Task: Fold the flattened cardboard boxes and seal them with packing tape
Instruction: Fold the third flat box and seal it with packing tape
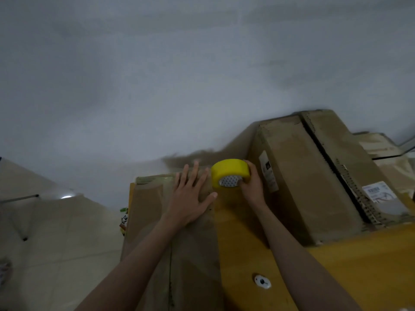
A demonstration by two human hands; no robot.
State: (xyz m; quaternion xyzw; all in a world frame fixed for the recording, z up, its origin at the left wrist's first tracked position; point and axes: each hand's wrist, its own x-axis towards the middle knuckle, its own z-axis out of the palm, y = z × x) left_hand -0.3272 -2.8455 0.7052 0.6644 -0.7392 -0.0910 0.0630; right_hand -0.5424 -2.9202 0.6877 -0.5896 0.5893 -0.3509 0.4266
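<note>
With the left hand [190,198] spread flat on the brown cardboard box [179,243] at the wooden table's [336,277] left edge and the right hand [251,185] gripping the yellow tape roll [230,172] beside its far end, uneven pulling could likely skew the strip off the seam.

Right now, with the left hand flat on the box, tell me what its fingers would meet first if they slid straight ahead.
The left hand points toward the far edge of the cardboard box. Sliding on, the fingers would cross that taped edge and probably find nothing but air before the wall; depth there is unclear.
</note>
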